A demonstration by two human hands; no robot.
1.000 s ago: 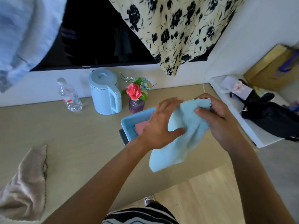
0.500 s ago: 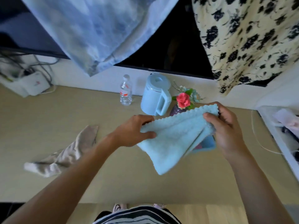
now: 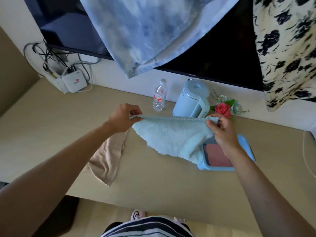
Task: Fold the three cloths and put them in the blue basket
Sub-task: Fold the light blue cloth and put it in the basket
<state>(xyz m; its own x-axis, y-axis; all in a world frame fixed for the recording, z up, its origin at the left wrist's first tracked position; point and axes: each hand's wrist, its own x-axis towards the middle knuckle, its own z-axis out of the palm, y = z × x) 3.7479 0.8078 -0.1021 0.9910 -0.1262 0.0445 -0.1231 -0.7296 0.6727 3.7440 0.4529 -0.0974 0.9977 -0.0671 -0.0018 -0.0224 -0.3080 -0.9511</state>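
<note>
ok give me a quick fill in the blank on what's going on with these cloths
1. The left hand and right hand pinch the stretched cloth, which is light ____.
2. The blue basket holds the stored cloth, coloured ____.
3. The beige cloth lies on the table, partly under the ____ forearm.
Missing words: blue; pink; left.

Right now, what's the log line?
left hand, right hand: pinch light blue cloth corners | pink cloth: in blue basket | beige cloth: on table
</note>
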